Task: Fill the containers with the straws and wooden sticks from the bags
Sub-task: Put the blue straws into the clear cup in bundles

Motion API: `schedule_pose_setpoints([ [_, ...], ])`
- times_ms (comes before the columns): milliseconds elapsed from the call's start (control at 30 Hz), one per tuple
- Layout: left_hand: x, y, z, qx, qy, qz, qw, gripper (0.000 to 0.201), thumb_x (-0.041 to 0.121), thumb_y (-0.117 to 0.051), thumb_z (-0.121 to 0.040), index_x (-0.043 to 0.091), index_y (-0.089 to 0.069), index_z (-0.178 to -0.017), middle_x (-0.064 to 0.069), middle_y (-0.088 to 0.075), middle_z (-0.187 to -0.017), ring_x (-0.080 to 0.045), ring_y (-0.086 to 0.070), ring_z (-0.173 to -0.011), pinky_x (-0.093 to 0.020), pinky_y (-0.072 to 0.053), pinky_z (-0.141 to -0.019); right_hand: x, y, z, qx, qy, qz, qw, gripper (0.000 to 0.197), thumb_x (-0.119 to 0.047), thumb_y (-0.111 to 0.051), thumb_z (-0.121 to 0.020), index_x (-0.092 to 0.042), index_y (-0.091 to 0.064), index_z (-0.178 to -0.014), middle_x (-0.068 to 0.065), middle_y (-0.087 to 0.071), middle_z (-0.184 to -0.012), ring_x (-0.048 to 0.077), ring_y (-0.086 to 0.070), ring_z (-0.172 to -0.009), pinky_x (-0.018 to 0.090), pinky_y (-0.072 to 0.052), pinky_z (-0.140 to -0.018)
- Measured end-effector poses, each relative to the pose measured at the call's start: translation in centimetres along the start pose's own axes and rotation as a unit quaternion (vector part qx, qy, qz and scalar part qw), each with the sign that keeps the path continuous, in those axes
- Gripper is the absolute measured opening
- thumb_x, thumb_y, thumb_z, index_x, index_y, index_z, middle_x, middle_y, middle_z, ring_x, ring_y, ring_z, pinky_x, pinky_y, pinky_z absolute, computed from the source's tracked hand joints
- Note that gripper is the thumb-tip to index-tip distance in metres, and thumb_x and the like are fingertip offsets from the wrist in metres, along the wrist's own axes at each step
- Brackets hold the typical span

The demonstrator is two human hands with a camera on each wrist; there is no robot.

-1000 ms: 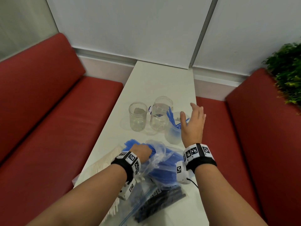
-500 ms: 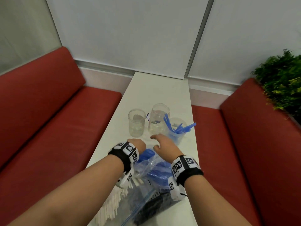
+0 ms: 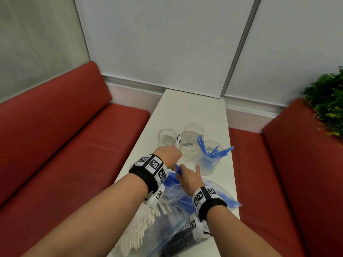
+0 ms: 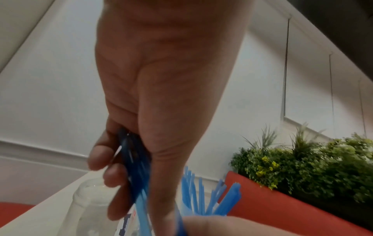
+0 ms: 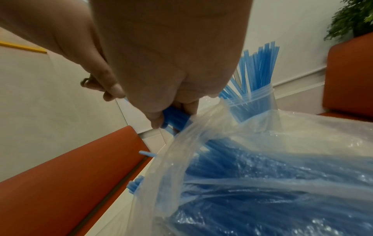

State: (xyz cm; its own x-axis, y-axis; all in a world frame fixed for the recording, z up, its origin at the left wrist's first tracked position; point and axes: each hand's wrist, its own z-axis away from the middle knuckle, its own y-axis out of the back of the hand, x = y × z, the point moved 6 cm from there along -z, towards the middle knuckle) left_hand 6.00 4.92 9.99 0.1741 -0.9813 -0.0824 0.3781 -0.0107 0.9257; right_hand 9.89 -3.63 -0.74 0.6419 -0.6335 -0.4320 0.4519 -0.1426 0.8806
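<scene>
A: What is sitting on the worktop (image 3: 193,108) right now?

B: Largest first: the bag (image 3: 174,197) of blue straws (image 5: 252,167) is lying across the near end, overlapping a darker bag near the right edge. Pale wooden sticks (image 3: 141,232) are fanning out at the near left edge. Toward the middle, three containers are standing in a row: a small jar (image 3: 166,139) nearest the left edge, a taller jar (image 3: 192,143) beside it, and a tub (image 3: 209,158) nearest the right edge, already bristling with straws.

A: And the hands?

B: The left hand (image 3: 168,156) is curling round a small bundle of straws at the bag's mouth; the left wrist view is showing them pinched between fingers (image 4: 105,157) and palm. The right hand (image 3: 189,178) is gripping straws just beside it, where they are poking out of the plastic.

A: What could be going wrong from here?

B: I'm judging, not seeing. Both hands are pulling at one bunch, so loose straws may be slipping out and rolling off the left edge; a few ends are already sticking out over that side. The bag is also crowding the tub, so a tug on the plastic may be tipping it, since the straws inside are leaning outward.
</scene>
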Motion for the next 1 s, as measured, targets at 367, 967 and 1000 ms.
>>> schedule_pose_setpoints([
  [367, -4.3, 3.4, 0.5, 0.195, 0.032, 0.462, 0.865, 0.056, 0.063, -0.039, -0.095, 0.014, -0.066, -0.092, -0.004, -0.068, -0.082, -0.015, -0.063, -0.062, -0.026, -0.045, -0.06, -0.6, 1.6, 1.9, 0.043, 0.008, -0.207, 0.977, 0.008, -0.017, -0.045, -0.105, -0.012, -0.051, -0.109, 0.013, -0.065, -0.102, 0.032, -0.063, -0.096, 0.037, -0.047, -0.084],
  [967, -0.3, -8.3, -0.9, 0.023, 0.12, 0.785, 0.607, 0.044, 0.034, -0.042, -0.104, -0.004, -0.059, -0.117, -0.021, -0.062, -0.109, -0.032, -0.064, -0.098, -0.042, -0.052, -0.094, -2.7, 9.7, 2.3, 0.152, 0.039, -0.391, 0.907, 0.01, -0.015, -0.049, -0.105, -0.024, -0.053, -0.106, 0.001, -0.067, -0.098, -0.008, -0.061, -0.085, 0.005, -0.044, -0.079],
  [1000, -0.2, -8.4, -1.0, 0.018, 0.124, 0.791, 0.599, 0.044, 0.033, -0.041, -0.104, -0.005, -0.058, -0.118, -0.023, -0.061, -0.113, -0.035, -0.063, -0.102, -0.044, -0.052, -0.096, -2.6, 10.2, 2.5, 0.161, 0.033, -0.405, 0.899, 0.011, -0.015, -0.049, -0.105, -0.025, -0.053, -0.105, 0.004, -0.068, -0.099, -0.003, -0.063, -0.09, 0.009, -0.045, -0.084],
])
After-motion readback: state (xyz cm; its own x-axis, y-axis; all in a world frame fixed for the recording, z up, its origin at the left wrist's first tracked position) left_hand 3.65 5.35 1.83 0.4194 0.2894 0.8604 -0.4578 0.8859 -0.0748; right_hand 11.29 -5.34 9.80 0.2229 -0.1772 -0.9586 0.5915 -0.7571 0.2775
